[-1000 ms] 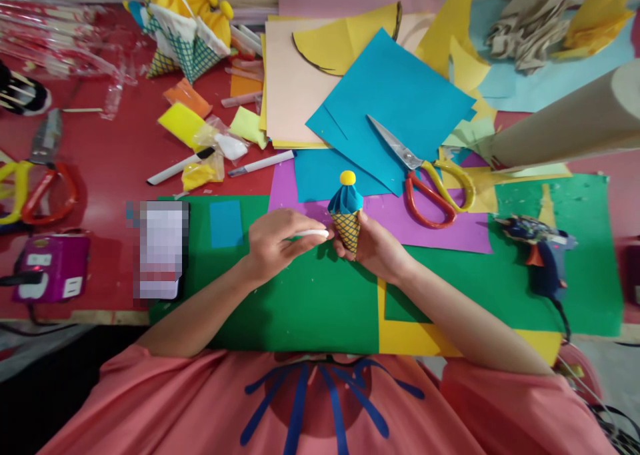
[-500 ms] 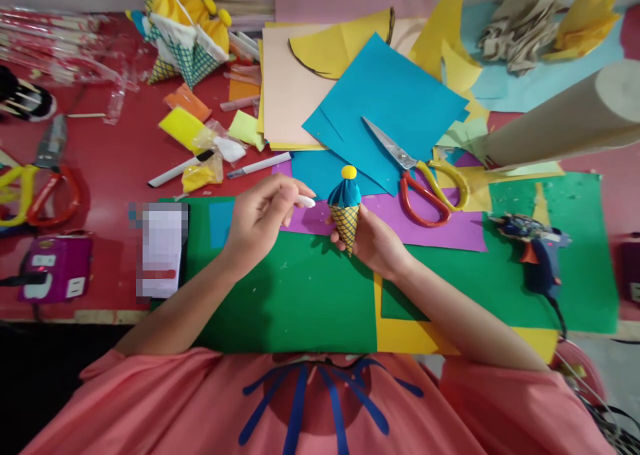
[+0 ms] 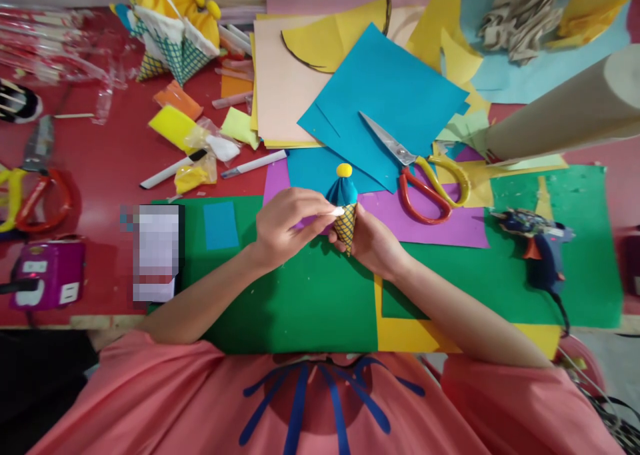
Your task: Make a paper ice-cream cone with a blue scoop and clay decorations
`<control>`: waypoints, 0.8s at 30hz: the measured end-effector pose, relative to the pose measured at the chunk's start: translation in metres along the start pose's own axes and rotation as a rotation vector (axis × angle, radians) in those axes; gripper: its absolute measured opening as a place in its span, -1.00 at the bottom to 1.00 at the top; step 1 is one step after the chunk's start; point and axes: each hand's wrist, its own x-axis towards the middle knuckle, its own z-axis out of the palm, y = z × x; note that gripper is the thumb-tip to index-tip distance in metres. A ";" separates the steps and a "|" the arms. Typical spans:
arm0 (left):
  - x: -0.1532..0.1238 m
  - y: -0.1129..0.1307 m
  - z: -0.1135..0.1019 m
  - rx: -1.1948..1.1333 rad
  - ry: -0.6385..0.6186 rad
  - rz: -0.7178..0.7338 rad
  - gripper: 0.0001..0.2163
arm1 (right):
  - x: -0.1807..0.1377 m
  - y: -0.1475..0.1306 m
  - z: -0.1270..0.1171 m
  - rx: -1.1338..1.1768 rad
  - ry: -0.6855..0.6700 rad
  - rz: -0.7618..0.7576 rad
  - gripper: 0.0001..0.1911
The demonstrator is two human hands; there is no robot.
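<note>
My right hand [image 3: 370,238] is closed around a small paper ice-cream cone [image 3: 344,215] with a yellow lattice cone, a teal pleated top and a yellow ball on its tip. It stands upright above the green sheet [image 3: 300,295]. My left hand [image 3: 287,225] pinches a short white stick [image 3: 334,211] whose tip touches the cone's rim just under the teal top. Both forearms reach in from the bottom, above a pink shirt.
Scissors [image 3: 425,175] with red and yellow handles lie on the teal sheet [image 3: 395,95] and purple sheet behind the cone. A blue glue gun [image 3: 537,248] rests at the right. A cardboard roll [image 3: 560,115], white markers [image 3: 173,167], paper scraps and a pixelated phone [image 3: 157,252] surround the work area.
My left hand lifted the white stick up and away from the cone, then brought it back down so that its tip now touches the cone's rim. My right hand kept hold of the cone.
</note>
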 end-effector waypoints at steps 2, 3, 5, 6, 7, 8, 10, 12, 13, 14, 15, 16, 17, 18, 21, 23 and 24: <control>-0.003 -0.002 0.001 0.025 -0.011 -0.013 -0.93 | 0.000 0.001 0.001 -0.025 0.009 0.012 -0.61; -0.005 -0.003 0.002 0.021 -0.015 -0.016 -0.93 | 0.000 0.002 0.001 -0.033 0.010 0.012 -0.61; -0.007 -0.005 0.005 -0.004 -0.014 -0.004 -0.92 | 0.000 0.002 0.001 -0.042 0.003 0.005 -0.61; -0.007 -0.005 0.007 -0.016 -0.013 0.005 -0.90 | 0.000 0.001 0.001 -0.045 -0.002 -0.001 -0.61; -0.008 -0.006 0.008 -0.024 -0.013 0.011 -0.88 | 0.000 0.001 0.001 -0.046 -0.009 -0.010 -0.61; -0.008 -0.006 0.009 -0.026 -0.015 0.014 -0.86 | -0.001 0.002 0.001 -0.047 -0.017 -0.019 -0.62; -0.008 -0.006 0.010 -0.024 -0.023 0.011 -0.86 | -0.001 0.002 0.001 -0.048 -0.029 -0.037 -0.63; -0.007 -0.006 0.010 -0.023 -0.028 0.009 -0.86 | -0.001 0.004 0.001 -0.050 -0.030 -0.055 -0.67; -0.007 -0.006 0.010 -0.023 -0.028 0.010 -0.86 | -0.001 0.004 0.001 -0.050 -0.030 -0.063 -0.69; -0.007 -0.006 0.009 -0.024 -0.026 0.010 -0.86 | -0.002 0.005 0.002 -0.050 -0.029 -0.067 -0.71; -0.007 -0.005 0.009 -0.026 -0.022 0.011 -0.86 | -0.002 0.005 0.002 -0.050 -0.027 -0.070 -0.72; -0.008 -0.005 0.009 -0.029 -0.017 0.012 -0.86 | -0.002 0.006 0.003 -0.049 -0.025 -0.070 -0.73; -0.008 -0.005 0.009 -0.032 -0.009 0.012 -0.85 | -0.002 0.006 0.003 -0.048 -0.024 -0.070 -0.73; -0.009 -0.004 0.009 -0.034 -0.003 0.010 -0.85 | -0.002 0.007 0.003 -0.045 -0.024 -0.070 -0.74; -0.011 -0.004 0.008 -0.042 0.001 0.002 -0.83 | -0.002 0.008 0.003 -0.028 -0.040 -0.076 -0.74; -0.011 -0.005 0.008 -0.036 -0.010 0.004 -0.81 | -0.002 0.009 0.002 -0.022 -0.051 -0.075 -0.73; -0.011 -0.006 0.008 -0.022 -0.015 0.008 -0.79 | -0.002 0.009 0.001 -0.026 -0.049 -0.073 -0.72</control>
